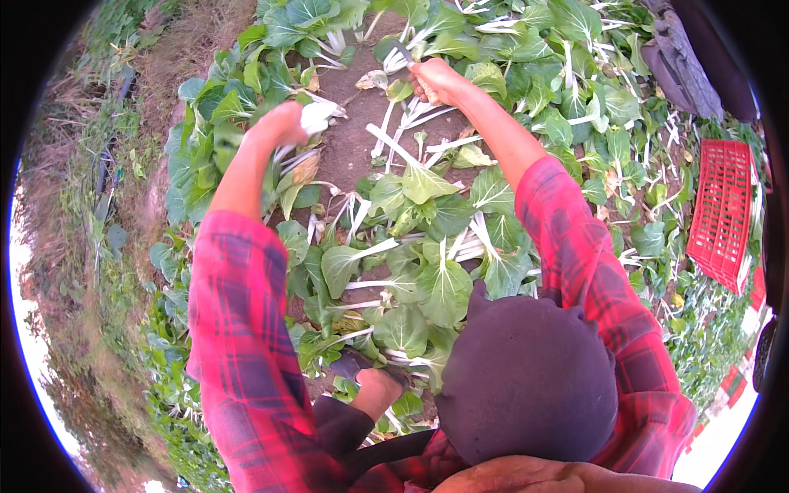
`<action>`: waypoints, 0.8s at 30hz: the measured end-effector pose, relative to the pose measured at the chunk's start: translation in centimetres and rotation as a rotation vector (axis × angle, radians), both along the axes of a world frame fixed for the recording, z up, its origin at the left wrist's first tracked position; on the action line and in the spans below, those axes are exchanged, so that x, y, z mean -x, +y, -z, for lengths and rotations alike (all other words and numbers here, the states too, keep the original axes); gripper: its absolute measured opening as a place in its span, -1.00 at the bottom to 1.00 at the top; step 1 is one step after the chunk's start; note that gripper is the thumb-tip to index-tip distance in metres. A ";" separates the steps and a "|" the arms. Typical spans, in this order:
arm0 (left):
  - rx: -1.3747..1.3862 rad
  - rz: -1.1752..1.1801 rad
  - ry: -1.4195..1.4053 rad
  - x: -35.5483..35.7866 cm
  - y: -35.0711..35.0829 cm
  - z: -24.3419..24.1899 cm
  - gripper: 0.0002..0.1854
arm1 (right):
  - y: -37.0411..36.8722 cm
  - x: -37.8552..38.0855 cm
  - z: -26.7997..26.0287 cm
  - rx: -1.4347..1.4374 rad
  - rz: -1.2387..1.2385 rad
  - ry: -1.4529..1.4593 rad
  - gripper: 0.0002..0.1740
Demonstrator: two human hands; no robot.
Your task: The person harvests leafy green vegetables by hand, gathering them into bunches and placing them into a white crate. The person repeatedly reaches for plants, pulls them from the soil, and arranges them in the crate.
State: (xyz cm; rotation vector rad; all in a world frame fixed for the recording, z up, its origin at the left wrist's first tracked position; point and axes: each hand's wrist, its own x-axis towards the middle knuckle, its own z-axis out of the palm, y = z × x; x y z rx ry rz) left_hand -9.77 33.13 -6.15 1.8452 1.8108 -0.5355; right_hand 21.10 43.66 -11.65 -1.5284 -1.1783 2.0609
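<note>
My left hand [283, 125], blurred, is closed around a bok choy plant, whose white stem base [320, 116] sticks out to the right of the fist. Its leaves merge with the greens on the left, so their extent is hard to tell. In my right hand [436, 81] is a knife, gripped by its pale handle [428, 91]. The dark blade [400, 52] points up and left towards the white stalks of a standing bok choy [425, 38]. Between my arms, cut leaves with white stalks [419, 179] lie scattered over brown soil [348, 145].
A red plastic crate [721, 209] stands on the right, below a person's dark-clad leg [684, 68]. Dry grass [154, 135] borders the bed on the left. My foot in a dark shoe [370, 373] and a dark rounded shape [527, 379] fill the lower middle.
</note>
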 end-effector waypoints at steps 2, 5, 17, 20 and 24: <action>0.012 0.011 -0.076 0.5 -1.8 0.6 -0.43 | 0.7 -0.3 0.0 0.089 -0.049 0.150 -0.61; -0.074 0.062 -0.160 -0.6 -2.6 -0.2 -0.46 | 1.2 1.6 0.1 0.182 -0.080 0.242 -0.61; -0.384 -0.636 -0.884 -3.7 10.6 -9.5 -0.20 | 1.3 8.9 3.1 0.279 0.021 0.278 -0.55; -0.427 -0.670 -0.984 -5.0 12.7 -5.3 -0.17 | 1.2 8.6 4.2 0.315 -0.072 0.375 -0.59; -0.346 -0.489 -1.055 -6.0 14.1 -2.3 -0.40 | 1.2 8.8 6.1 0.350 0.008 0.483 -0.60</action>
